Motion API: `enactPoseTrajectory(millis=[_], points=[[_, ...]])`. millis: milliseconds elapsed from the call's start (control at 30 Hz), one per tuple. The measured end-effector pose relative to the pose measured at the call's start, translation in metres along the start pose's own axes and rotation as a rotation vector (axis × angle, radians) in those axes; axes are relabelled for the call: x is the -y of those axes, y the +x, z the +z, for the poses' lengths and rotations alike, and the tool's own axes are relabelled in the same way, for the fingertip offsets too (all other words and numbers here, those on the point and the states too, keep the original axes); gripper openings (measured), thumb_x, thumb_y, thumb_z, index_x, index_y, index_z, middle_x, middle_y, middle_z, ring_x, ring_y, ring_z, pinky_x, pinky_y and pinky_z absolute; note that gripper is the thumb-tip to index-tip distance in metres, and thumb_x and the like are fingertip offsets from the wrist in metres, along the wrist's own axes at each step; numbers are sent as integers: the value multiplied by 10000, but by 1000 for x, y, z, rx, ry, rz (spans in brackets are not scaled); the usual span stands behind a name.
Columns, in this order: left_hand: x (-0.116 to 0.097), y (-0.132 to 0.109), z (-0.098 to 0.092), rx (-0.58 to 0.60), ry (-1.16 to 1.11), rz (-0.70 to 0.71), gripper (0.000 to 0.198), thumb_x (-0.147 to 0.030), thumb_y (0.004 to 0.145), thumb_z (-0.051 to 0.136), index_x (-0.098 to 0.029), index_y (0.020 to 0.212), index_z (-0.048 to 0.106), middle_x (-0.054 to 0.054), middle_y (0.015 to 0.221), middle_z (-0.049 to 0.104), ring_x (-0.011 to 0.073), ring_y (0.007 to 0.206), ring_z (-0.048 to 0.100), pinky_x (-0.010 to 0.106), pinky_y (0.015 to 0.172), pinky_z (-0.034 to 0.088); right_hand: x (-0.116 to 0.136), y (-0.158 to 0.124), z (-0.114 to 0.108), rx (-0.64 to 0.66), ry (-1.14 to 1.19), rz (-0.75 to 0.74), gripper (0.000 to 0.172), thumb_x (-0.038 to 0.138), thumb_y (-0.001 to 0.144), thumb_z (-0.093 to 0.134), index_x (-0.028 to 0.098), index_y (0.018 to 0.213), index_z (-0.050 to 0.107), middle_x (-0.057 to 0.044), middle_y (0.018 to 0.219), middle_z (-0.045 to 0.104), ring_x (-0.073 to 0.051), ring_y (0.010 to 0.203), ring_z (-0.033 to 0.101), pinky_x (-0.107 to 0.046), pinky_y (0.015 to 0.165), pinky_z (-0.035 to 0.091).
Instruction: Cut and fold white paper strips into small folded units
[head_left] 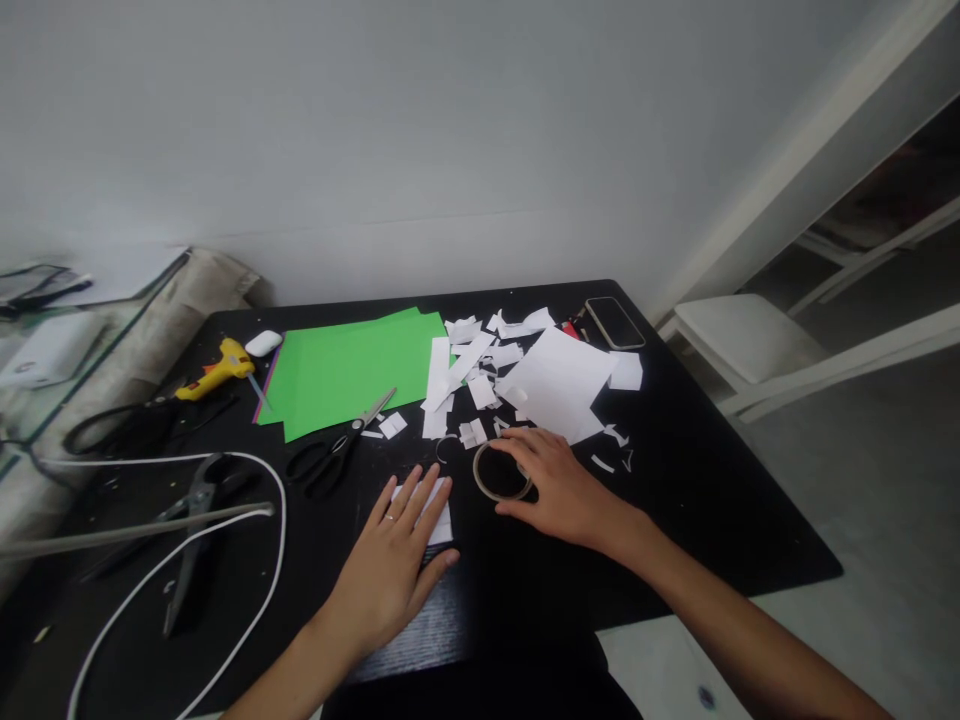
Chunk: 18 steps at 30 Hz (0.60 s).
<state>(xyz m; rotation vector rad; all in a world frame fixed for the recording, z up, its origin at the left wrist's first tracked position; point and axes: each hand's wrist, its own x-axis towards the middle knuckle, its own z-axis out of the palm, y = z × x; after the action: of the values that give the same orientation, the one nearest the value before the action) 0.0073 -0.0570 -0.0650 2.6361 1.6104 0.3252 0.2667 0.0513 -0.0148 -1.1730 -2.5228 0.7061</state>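
My left hand (394,560) lies flat on the black table (712,520), fingers stretched out over a small white paper piece (441,522). My right hand (559,485) curves around a roll of clear tape (501,472), fingers on its far rim and thumb at its near side. Just beyond the tape lie several white paper scraps (480,385) and a larger white sheet (562,385).
Black scissors (337,450) rest by a green paper sheet (349,368). A yellow glue gun (217,368), white earbud case (263,343), pliers (191,520) and a white cable (187,545) lie left. A phone (615,322) sits far right. A white chair (742,335) stands beyond.
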Motion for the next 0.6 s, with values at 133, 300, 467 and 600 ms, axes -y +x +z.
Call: enactPoseTrajectory(millis=[133, 300, 467, 600], points=[[-1, 1, 0, -7, -41, -28, 728, -471, 1040, 536, -214, 1665, 265, 124, 1687, 399, 352, 1559, 366, 608, 1237, 359, 3, 29, 5, -93, -37, -81, 320, 206, 936, 740, 204, 1251, 688, -131, 1300, 671, -315, 1263, 601, -545, 1108, 481], [-1, 1, -3, 9, -60, -39, 692, -444, 1039, 545, -216, 1649, 311, 116, 1690, 396, 352, 1552, 380, 609, 1236, 364, 5, 60, 19, -93, -164, -135, 104, 162, 969, 688, 147, 1059, 738, -150, 1195, 677, -340, 1186, 592, -528, 1024, 504], [-2, 1, -5, 5, -86, -41, 647, -410, 1041, 546, -217, 1628, 353, 102, 1679, 420, 337, 1557, 376, 599, 1242, 363, 1, 64, 15, -99, -64, -125, 78, 89, 956, 678, 165, 943, 683, -111, 1096, 702, -293, 1111, 614, -469, 993, 510], [-3, 1, -6, -14, -112, -50, 636, -412, 1037, 553, -218, 1616, 378, 107, 1667, 441, 342, 1541, 402, 599, 1237, 372, -10, 65, -4, -216, -6, -25, 123, 88, 973, 637, 195, 913, 643, -74, 948, 712, -265, 952, 635, -441, 890, 533]])
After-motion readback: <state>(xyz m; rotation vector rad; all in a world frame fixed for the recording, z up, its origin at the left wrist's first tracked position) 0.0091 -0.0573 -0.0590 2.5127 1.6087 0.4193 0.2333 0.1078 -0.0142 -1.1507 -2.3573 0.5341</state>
